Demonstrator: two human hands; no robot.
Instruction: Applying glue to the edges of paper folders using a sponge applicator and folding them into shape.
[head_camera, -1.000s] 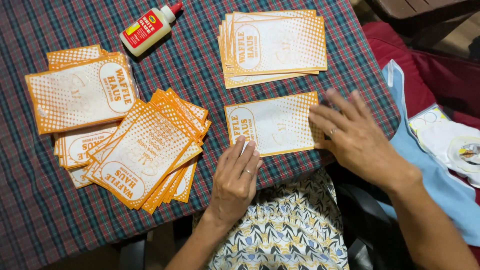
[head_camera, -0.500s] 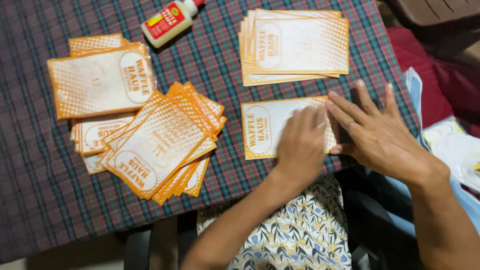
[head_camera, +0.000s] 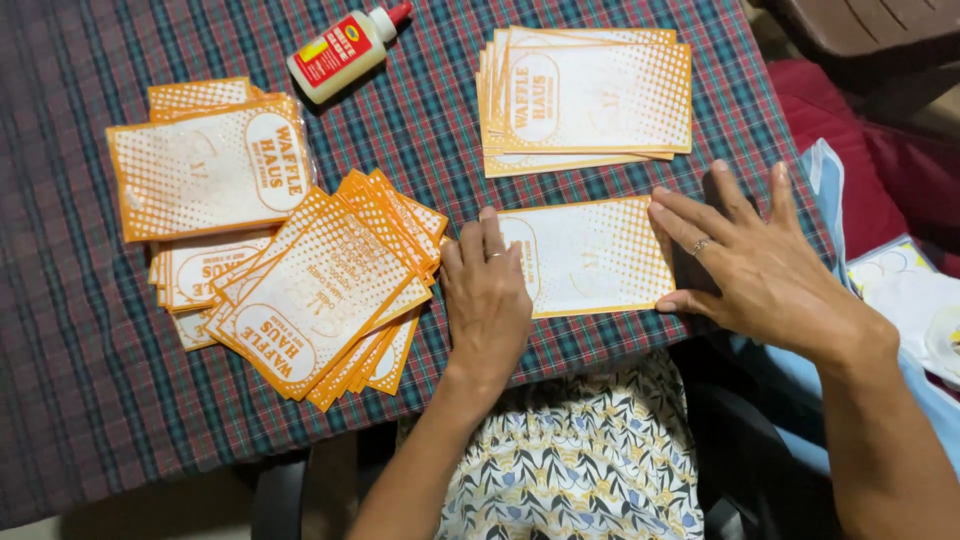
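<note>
We've got our left hand (head_camera: 487, 290) flat, fingers together, on the left end of a single orange paper bag (head_camera: 590, 256) at the near edge of the checked table (head_camera: 70, 380). Right hand (head_camera: 757, 262), fingers spread, presses its right end; neither grips. Fanned pile (head_camera: 325, 285) just left, glue bottle (head_camera: 345, 49) further back.

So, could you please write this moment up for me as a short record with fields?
Setting: plaid tablecloth over a table, seen from above
Left hand: flat, palm down on the left end of a single orange-and-white paper bag
Right hand: fingers spread, pressing the bag's right end
Neat stack: same bags, squared up, beyond the single bag
Fanned pile: same bags, left of the left hand
Far-left pile: same bags, loosely stacked
Glue bottle: lying on its side, red cap on
</note>
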